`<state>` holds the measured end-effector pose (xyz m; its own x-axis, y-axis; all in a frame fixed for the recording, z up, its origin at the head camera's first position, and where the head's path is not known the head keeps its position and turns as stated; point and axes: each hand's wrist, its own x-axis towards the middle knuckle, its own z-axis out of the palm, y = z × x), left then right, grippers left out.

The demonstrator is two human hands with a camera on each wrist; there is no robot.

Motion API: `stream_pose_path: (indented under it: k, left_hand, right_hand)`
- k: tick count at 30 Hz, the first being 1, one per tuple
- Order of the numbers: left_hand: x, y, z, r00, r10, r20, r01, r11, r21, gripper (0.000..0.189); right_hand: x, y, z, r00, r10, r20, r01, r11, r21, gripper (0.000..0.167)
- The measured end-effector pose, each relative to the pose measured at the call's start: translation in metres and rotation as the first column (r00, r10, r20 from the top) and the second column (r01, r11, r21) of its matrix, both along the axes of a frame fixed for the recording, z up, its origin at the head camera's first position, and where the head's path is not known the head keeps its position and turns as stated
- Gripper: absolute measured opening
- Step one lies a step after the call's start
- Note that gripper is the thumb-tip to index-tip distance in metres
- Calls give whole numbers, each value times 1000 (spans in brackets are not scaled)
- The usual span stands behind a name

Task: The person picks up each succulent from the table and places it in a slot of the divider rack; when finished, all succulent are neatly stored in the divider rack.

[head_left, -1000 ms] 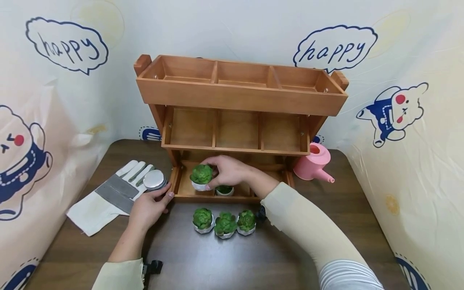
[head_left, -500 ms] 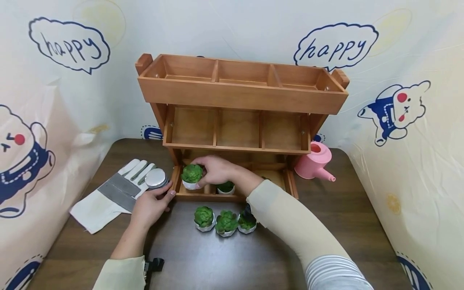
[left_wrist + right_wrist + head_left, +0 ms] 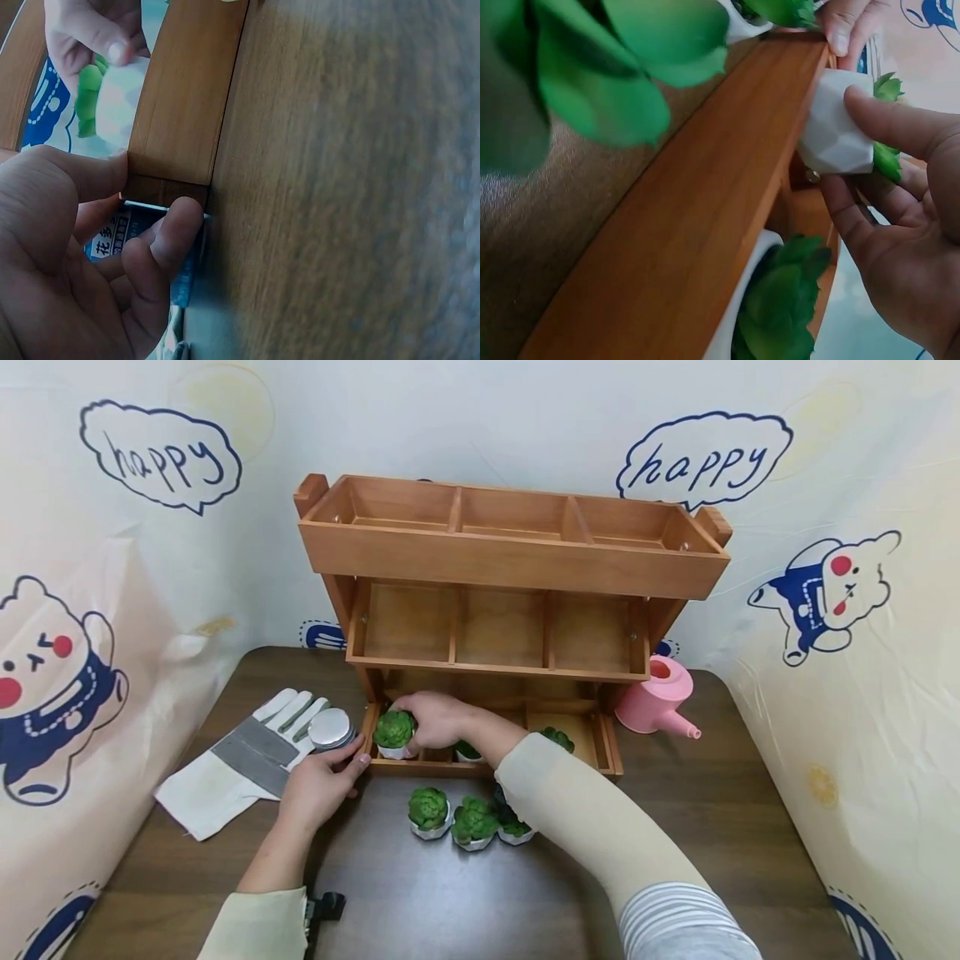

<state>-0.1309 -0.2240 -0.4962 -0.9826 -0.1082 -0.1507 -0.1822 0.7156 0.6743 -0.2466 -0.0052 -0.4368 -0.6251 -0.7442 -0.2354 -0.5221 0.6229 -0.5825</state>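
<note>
Your right grip (image 3: 438,722) is pinching the white pot of a little green plant (image 3: 393,729), thumb on one side and fingers on the other. The plant is in the left space of the bottom tray (image 3: 450,768), close to the front wall, but I can't tell if the pot sits flat on the wood. If you let go while it is tipped or up high, it could fall over. The pot looks smooth, so a loose pinch might let it slip. The space looks snug, so your fingers could catch on the wood and drag the pot sideways. Your left grip (image 3: 318,785) is pinching the tray's corner; if it tugs hard, the whole wooden stand (image 3: 517,560) could slide and shake everything. Right beside it is a round tin (image 3: 330,728), which a bump could push away. Near your right arm, a second plant (image 3: 468,750) is in the middle space and a third plant (image 3: 557,739) is in the right one; a low arm could brush their leaves. Three more plants (image 3: 474,821) stand on the bench (image 3: 420,902) in front. Your sleeve (image 3: 585,810) partly hides the end one, so a low swing back could knock it down.
</note>
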Motion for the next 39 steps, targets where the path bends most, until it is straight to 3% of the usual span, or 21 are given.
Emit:
stream_pose_path:
  k: [17,24,31,39]
  left_hand:
    - [-1,1,-2,1000,11,4,-11,1000,20,53]
    - [0,-1,-4,1000,16,8,-16,999,31,53]
    - [-1,-1,-3,1000,18,21,-18,1000,23,54]
    - [0,-1,-2,999,15,30,-16,999,31,55]
  right_hand:
    - [-2,-11,-13,1000,-3,17,1,995,96,63]
    - [-3,-8,-11,1000,-2,-10,3,994,113,72]
    - [-4,13,-4,992,-31,119,34,999,-28,69]
    - [-1,33,7,980,-10,198,39,989,-143,68]
